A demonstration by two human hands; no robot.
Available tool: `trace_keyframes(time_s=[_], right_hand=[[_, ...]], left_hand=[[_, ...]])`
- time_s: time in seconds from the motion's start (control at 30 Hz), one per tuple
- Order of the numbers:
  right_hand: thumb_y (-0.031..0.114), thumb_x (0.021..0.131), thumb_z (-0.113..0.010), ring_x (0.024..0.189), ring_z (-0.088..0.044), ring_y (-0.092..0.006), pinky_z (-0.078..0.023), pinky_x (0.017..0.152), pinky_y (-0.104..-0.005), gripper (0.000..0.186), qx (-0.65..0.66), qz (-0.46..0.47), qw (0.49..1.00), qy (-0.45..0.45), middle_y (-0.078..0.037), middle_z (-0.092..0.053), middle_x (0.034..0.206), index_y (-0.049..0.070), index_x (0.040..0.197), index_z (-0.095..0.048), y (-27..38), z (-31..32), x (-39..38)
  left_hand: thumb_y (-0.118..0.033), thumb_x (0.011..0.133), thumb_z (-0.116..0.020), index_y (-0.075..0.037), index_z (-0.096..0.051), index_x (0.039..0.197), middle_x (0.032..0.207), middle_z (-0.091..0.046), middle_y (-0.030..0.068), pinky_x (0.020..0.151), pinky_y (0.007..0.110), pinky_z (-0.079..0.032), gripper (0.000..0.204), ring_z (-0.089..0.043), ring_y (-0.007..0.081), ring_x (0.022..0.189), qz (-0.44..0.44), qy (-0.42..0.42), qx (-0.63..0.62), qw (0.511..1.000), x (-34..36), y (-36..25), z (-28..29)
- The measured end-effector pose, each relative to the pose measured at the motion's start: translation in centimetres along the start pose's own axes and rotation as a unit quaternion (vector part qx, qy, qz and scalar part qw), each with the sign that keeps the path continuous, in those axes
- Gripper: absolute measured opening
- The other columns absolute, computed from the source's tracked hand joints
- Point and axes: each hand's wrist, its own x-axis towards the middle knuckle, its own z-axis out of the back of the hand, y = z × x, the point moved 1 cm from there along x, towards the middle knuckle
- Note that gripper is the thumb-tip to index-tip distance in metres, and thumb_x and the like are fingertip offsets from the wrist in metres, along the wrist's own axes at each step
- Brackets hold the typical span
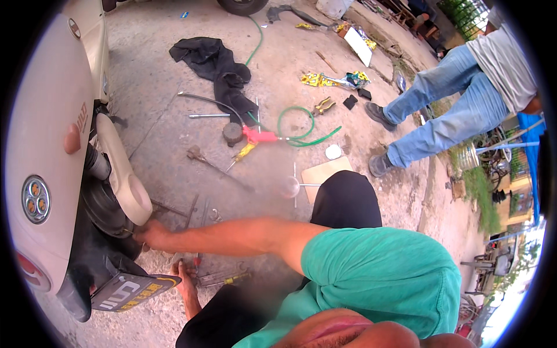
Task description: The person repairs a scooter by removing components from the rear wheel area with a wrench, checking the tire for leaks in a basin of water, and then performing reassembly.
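My right hand reaches across to the rear wheel of a cream scooter. Its fingers are closed at the tyre's edge, beside the end of the cream swingarm cover; a thin bit of metal shows at the fingertips, too small to name. Lower down, my left hand is held near the ground with fingers stretched and apart, and nothing shows in it. Close by lie a red-handled tool and several spanners. Thin metal bars rest on the concrete just beyond my right hand.
A red air gun with a green hose, pliers, a cross wrench, a hammer-like tool and black cloth lie about. Cardboard is near my knee. A person in jeans stands at right.
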Motion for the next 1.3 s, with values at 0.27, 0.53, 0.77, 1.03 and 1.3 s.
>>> trace_keyframes(time_s=[0.27, 0.53, 0.77, 1.03, 1.3], right_hand=[[0.019, 0.086, -0.064, 0.056, -0.063, -0.0146, -0.045, 0.05, -0.0302, 0.02, 0.005, 0.007, 1.0, 0.01, -0.004, -0.064, 0.068, 0.004, 0.074, -0.065, 0.35, -0.07, -0.35], [0.019, 0.086, -0.065, 0.055, -0.063, -0.0151, -0.044, 0.05, -0.0308, 0.021, 0.01, 0.002, 1.0, 0.014, -0.004, -0.063, 0.067, 0.004, 0.073, -0.065, 0.37, -0.07, -0.42], [0.014, 0.087, -0.066, 0.049, -0.06, -0.0164, -0.048, 0.047, -0.0319, 0.017, 0.022, -0.005, 1.0, -0.003, -0.006, -0.062, 0.066, 0.001, 0.076, -0.065, 0.21, -0.16, -0.23], [0.014, 0.087, -0.067, 0.05, -0.061, -0.0165, -0.049, 0.048, -0.0317, 0.016, 0.01, 0.002, 1.0, 0.002, -0.006, -0.064, 0.067, 0.001, 0.079, -0.067, -0.08, -0.21, -0.07], [0.014, 0.086, -0.067, 0.052, -0.06, -0.0165, -0.05, 0.049, -0.0315, 0.016, 0.013, 0.0, 1.0, 0.006, -0.006, -0.063, 0.067, 0.0, 0.078, -0.067, 0.17, -0.15, -0.18]], left_hand=[[-0.021, 0.1, -0.055, -0.003, -0.058, 0.114, 0.078, -0.061, 0.0031, 0.048, 0.022, -0.043, 0.023, -0.058, 0.0104, 0.057, 0.008, 0.003, -0.004, 1.0, -0.33, -0.58, -0.2], [-0.023, 0.1, -0.055, -0.003, -0.059, 0.113, 0.077, -0.06, 0.0023, 0.047, 0.021, -0.042, 0.024, -0.057, 0.0093, 0.056, 0.007, -0.003, 0.001, 1.0, -0.47, -0.76, -0.31], [-0.022, 0.1, -0.055, -0.002, -0.059, 0.112, 0.078, -0.062, 0.0032, 0.047, 0.021, -0.043, 0.024, -0.057, 0.0095, 0.056, 0.016, -0.003, 0.007, 1.0, -0.39, -0.81, -0.35], [-0.021, 0.099, -0.056, -0.002, -0.058, 0.109, 0.077, -0.061, 0.0041, 0.047, 0.022, -0.044, 0.022, -0.059, 0.0107, 0.056, 0.012, -0.007, -0.004, 1.0, -0.37, -0.79, -0.28], [-0.022, 0.099, -0.056, -0.002, -0.058, 0.107, 0.078, -0.061, 0.0047, 0.047, 0.022, -0.045, 0.022, -0.059, 0.0111, 0.055, 0.007, -0.001, -0.006, 1.0, -0.36, -0.9, -0.38]])
